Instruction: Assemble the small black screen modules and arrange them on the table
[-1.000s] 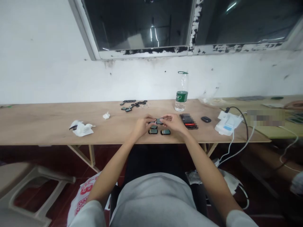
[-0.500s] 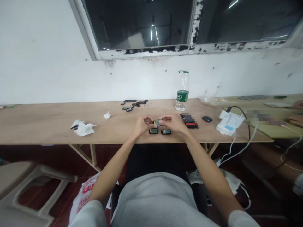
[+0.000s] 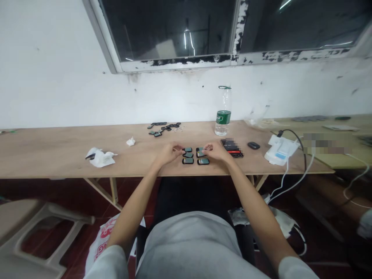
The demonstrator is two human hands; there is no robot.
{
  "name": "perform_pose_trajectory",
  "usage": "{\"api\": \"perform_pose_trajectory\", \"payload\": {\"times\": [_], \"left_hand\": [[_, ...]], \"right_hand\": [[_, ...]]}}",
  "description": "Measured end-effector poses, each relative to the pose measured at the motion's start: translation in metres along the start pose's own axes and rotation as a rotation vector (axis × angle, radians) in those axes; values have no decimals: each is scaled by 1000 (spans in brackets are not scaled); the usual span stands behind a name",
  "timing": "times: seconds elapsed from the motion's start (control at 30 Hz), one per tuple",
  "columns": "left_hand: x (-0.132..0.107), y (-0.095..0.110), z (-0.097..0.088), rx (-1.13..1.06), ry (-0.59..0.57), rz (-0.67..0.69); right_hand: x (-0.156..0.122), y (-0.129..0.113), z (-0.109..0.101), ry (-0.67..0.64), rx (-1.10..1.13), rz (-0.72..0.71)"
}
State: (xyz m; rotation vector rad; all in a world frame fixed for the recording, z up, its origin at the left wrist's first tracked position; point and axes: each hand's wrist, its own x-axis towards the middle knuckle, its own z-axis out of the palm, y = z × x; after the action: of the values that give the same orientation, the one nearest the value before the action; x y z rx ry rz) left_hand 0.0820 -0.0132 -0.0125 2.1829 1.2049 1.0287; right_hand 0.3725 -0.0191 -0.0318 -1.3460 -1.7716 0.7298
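Observation:
Several small dark pieces with greenish faces (image 3: pixel 188 160) lie in two short columns near the front edge of the wooden table (image 3: pixel 52 149). My right hand (image 3: pixel 216 151) rests on the table with its fingers closed, the tips pinched on the top piece of the right column (image 3: pixel 200 150). My left hand (image 3: pixel 169 152) lies just left of the left column. Its fingers are curled beside the top piece (image 3: pixel 188 149), and nothing shows in them.
More loose dark pieces (image 3: pixel 163 128) lie by the wall. A plastic bottle (image 3: pixel 223 119), a blurred dark device (image 3: pixel 231 148), a black oval object (image 3: pixel 254 145) and a white box with cables (image 3: pixel 279 152) stand to the right. Crumpled tissues (image 3: pixel 100 157) lie left. A plastic chair (image 3: pixel 35 228) stands lower left.
Both hands held one piece up between them. It now lies on the table at the top of the right column, and my hands have dropped and moved apart.

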Motion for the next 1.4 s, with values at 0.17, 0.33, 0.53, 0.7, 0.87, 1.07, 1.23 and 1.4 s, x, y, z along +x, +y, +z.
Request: {"api": "perform_pose_trajectory", "payload": {"times": [0.17, 0.33, 0.53, 0.7, 0.87, 1.07, 1.23, 1.4], "left_hand": [[4, -33, -18, 142, -43, -105], [5, -45, -29, 132, -27, -117], [2, -48, -38, 175, -134, -188], [2, -55, -38, 120, -251, -178], [3, -63, -41, 152, -196, -190], [1, -58, -43, 243, -156, -212], [1, -43, -43, 268, -73, -94], [0, -17, -36, 210, -36, 67]], "right_hand": [[1, 10, 0, -75, -126, 1], [2, 12, -1, 41, -210, -73], [6, 16, 4, -28, -339, -214], [3, 15, 1, -78, -374, -165], [1, 18, -7, -21, -469, -100], [4, 25, -8, 90, -361, -58], [7, 20, -6, 135, -233, -28], [5, 4, -7, 222, -83, -54]]}}
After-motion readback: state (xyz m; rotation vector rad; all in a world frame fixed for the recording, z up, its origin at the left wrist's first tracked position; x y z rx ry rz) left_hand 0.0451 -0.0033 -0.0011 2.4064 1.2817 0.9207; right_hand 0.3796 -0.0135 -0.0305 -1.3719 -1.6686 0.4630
